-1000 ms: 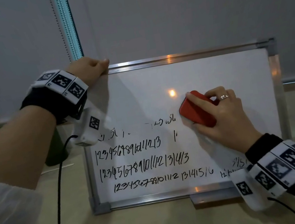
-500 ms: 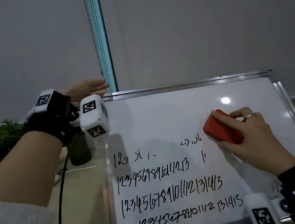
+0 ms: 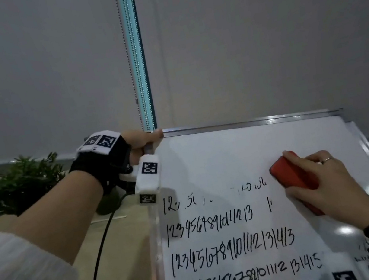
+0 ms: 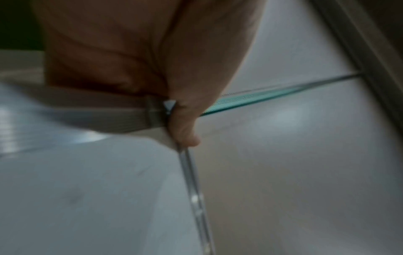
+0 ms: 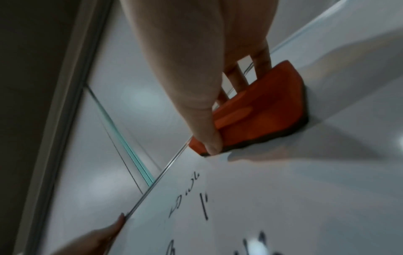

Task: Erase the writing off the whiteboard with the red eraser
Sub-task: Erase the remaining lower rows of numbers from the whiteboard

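Note:
A metal-framed whiteboard [image 3: 229, 152] leans back, with rows of black handwritten numbers [image 3: 221, 251] across its lower half and smudged remains [image 3: 252, 186] of a top row. My right hand [image 3: 319, 180] grips the red eraser [image 3: 289, 173] and presses its dark felt side against the board, right of the smudges. The right wrist view shows thumb and fingers clamped on the eraser [image 5: 257, 110]. My left hand [image 3: 140, 139] grips the board's top left corner, fingers curled over the frame [image 4: 152, 112].
A small green potted plant [image 3: 19, 182] stands on the beige table at the left, behind my left arm. A teal vertical strip with a bead chain [image 3: 136, 55] runs down the grey wall behind the board. A black cable [image 3: 98, 259] hangs from my left wrist.
My left hand let go of the top corner half a second ago and has gripped it again. The view has swung up and left. The eraser stays at about the same spot on the board.

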Demonstrator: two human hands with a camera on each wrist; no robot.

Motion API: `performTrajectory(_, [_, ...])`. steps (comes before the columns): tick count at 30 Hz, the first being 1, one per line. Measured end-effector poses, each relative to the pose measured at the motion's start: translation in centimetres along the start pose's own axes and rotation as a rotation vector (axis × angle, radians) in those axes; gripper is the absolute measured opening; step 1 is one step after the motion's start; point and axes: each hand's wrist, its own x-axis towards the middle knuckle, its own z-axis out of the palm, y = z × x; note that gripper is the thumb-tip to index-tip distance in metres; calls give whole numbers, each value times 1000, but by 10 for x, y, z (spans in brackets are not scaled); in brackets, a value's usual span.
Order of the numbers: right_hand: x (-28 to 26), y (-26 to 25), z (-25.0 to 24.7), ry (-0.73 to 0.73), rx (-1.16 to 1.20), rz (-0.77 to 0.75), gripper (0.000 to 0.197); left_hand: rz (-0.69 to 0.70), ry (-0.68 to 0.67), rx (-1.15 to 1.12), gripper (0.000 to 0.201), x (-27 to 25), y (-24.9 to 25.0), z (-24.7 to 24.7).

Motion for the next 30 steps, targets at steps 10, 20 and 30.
performTrajectory(10, [4,-9,-20,114,-122,-96,77,377,96,-25,61,18,42,3])
performTrajectory(20, [94,-26,-94,250,-425,-31,83,503,75,-493,119,37,27,17])
performTrajectory(30, [108,-27,-96,169,-347,-80,53,326,73,-493,33,28,-21,29])
